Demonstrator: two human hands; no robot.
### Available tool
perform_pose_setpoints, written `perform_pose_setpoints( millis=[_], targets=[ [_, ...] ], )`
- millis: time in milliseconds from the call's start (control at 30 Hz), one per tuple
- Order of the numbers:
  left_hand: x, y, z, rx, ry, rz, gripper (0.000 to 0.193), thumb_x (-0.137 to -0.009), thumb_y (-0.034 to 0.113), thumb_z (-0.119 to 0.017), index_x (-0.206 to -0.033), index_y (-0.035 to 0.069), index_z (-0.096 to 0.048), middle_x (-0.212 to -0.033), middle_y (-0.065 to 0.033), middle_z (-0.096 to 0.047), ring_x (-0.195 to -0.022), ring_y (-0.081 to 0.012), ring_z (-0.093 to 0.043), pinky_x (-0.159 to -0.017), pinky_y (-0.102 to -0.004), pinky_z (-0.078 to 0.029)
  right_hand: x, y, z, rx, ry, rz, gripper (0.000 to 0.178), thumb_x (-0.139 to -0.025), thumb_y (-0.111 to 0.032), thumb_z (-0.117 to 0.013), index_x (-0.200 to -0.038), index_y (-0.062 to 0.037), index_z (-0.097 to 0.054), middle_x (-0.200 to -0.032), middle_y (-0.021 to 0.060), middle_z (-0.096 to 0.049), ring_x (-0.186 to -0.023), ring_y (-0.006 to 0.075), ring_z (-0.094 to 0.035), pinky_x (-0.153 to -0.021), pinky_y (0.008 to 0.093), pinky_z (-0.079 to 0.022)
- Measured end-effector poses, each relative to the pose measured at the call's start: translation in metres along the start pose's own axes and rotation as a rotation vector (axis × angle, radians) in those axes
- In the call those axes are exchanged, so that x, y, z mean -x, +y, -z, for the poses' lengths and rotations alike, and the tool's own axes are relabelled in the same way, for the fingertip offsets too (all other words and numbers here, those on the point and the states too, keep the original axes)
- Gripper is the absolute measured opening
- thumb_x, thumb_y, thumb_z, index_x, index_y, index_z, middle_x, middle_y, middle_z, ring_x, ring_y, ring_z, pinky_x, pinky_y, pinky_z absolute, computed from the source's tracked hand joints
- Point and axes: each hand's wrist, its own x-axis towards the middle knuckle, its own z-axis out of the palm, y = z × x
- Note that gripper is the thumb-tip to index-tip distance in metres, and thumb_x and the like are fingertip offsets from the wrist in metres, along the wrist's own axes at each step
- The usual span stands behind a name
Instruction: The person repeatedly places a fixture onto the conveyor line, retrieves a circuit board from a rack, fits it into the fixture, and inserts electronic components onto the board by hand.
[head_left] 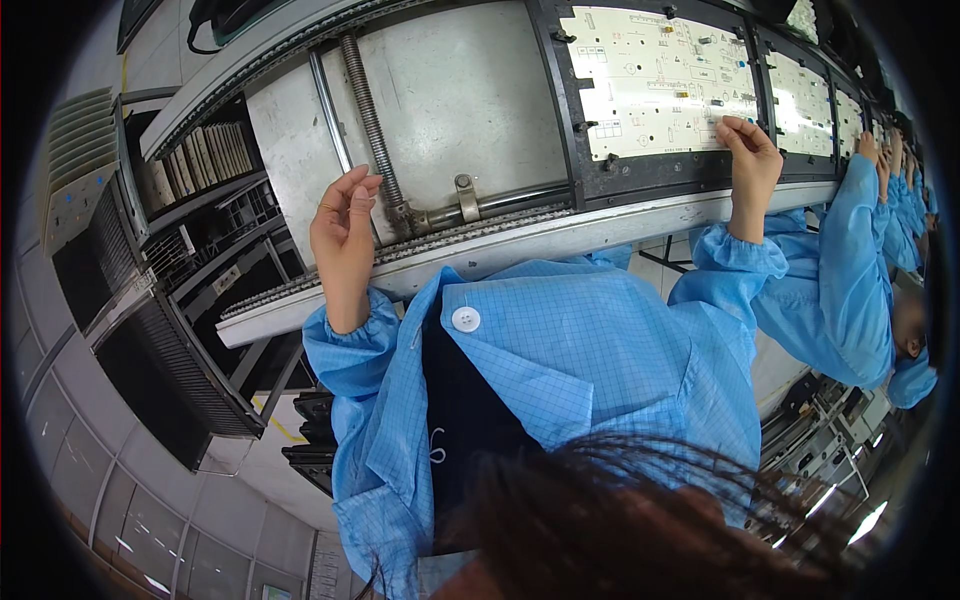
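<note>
My right hand is over the right edge of a white circuit board, its thumb and fingers pinched together close to the board's surface. Whatever it may hold is too small to make out. The board lies in a black carrier frame with small black clips, and a few small components stand on it. My left hand is held above the near rail of the conveyor, beside a threaded rod. Its fingers curl in toward the thumb, and I cannot see what is between them.
More boards in carriers continue to the right along the conveyor's metal rail. Co-workers in blue smocks reach over it there. At the left stand a rack of upright boards and a black ribbed magazine.
</note>
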Motion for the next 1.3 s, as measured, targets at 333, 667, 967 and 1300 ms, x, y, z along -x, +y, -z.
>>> perform_pose_setpoints(
  millis=[333,667,967,1300],
  targets=[
    [-0.002,-0.002,0.001,-0.048,0.000,-0.017,0.030,-0.101,0.019,-0.054,-0.122,-0.001,-0.060,-0.109,-0.0122,-0.068,-0.101,-0.0159,-0.062,-0.090,-0.0280,-0.049,-0.001,-0.005,-0.006,-0.037,0.000,-0.019,0.022,-0.085,-0.001,-0.071,-0.107,0.0053,-0.071,-0.095,0.0095,-0.072,-0.082,0.0109,-0.065,-0.077,0.0209,-0.052],
    [-0.003,0.000,0.001,-0.009,0.000,-0.006,0.029,-0.101,0.017,-0.055,-0.122,-0.001,-0.060,-0.108,-0.0095,-0.068,-0.100,-0.0130,-0.060,-0.090,-0.0253,-0.045,-0.010,0.001,-0.014,0.065,0.027,0.071,0.025,-0.082,-0.003,-0.075,-0.103,0.0020,-0.062,-0.088,0.0084,-0.070,-0.076,0.0093,-0.063,-0.070,0.0199,-0.050],
    [0.000,-0.005,0.000,-0.023,0.004,-0.015,0.028,-0.101,0.016,-0.054,-0.122,-0.002,-0.059,-0.107,-0.0096,-0.068,-0.101,-0.0138,-0.060,-0.091,-0.0254,-0.046,-0.023,0.002,-0.007,0.132,0.010,-0.013,0.029,-0.077,-0.008,-0.079,-0.099,-0.0002,-0.060,-0.087,0.0096,-0.070,-0.073,0.0100,-0.062,-0.064,0.0217,-0.046],
    [-0.014,-0.006,0.007,0.030,0.025,-0.054,0.028,-0.099,0.014,-0.056,-0.121,-0.003,-0.060,-0.104,-0.0105,-0.069,-0.099,-0.0150,-0.063,-0.090,-0.0260,-0.047,-0.039,0.010,-0.004,0.146,-0.071,-0.009,0.022,-0.078,-0.009,-0.078,-0.089,-0.0051,-0.059,-0.078,-0.0006,-0.062,-0.070,0.0062,-0.055,-0.061,0.0195,-0.041]
  ],
)
